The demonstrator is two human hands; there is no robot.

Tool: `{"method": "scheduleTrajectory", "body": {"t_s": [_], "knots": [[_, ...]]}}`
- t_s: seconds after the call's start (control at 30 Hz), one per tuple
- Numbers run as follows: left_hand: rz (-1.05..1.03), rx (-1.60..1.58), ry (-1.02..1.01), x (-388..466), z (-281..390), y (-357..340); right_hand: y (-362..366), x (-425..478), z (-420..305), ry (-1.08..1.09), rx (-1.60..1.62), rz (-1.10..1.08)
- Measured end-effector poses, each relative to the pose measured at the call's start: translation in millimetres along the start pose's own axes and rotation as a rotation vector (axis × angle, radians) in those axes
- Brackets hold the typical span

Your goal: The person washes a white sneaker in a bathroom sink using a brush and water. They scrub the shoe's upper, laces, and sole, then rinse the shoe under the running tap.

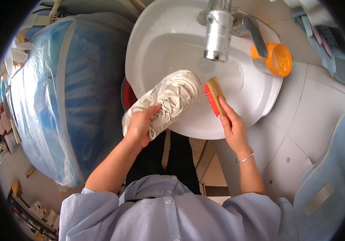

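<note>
My left hand (141, 125) grips a white lace-up sneaker (172, 96) by its heel end, thumb on the laces, toe pointing up and right over the near left part of a white ceramic washbasin (148, 27). In my right hand (234, 129) is a wooden scrub brush (216, 89) with red bristles, which face left towards the shoe. A gap separates the bristles from the toe. Beyond both stands a chrome faucet (218, 36) with its lever to the right. Some water with suds lies in the basin.
An open orange-rimmed jar (276, 60) stands at the basin's right edge, by the faucet lever. Left of the basin is a large blue object under clear plastic (67, 99). Part of a red tub (128, 95) shows below the basin. A light blue cloth (332, 177) hangs at the right tiled wall.
</note>
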State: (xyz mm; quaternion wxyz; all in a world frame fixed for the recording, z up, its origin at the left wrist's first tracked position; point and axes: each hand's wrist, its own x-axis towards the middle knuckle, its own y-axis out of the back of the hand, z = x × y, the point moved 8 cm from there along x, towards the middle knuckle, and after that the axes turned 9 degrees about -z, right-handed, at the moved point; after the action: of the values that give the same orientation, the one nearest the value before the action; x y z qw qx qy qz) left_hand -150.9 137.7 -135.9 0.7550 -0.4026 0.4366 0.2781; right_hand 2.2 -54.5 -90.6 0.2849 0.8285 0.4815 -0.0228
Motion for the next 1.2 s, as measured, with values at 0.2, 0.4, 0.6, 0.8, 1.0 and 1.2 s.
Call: {"method": "scheduleTrajectory", "body": {"t_s": [0.2,0.4,0.6,0.8,1.0,1.2], "knots": [[0.022,0.040,0.008,6.0,-8.2,11.8,2.7,126.3,-57.2,-0.065,-0.281,-0.526],[0.054,-0.017,0.022,6.0,-10.1,15.7,30.9,83.5,-46.3,-0.053,-0.287,-0.467],[0.044,0.043,0.048,4.3,-8.7,12.8,13.0,97.1,-66.7,-0.020,-0.480,-0.461],[0.072,0.002,0.052,4.5,-12.4,17.8,23.5,75.1,-66.4,0.012,-0.681,-0.327],[0.035,0.045,0.052,8.5,-12.5,15.9,3.8,95.4,-79.6,0.081,-0.813,-0.323],[0.026,-0.090,0.064,4.2,-9.8,11.8,6.6,50.8,-61.6,0.078,-0.768,-0.205]]}}
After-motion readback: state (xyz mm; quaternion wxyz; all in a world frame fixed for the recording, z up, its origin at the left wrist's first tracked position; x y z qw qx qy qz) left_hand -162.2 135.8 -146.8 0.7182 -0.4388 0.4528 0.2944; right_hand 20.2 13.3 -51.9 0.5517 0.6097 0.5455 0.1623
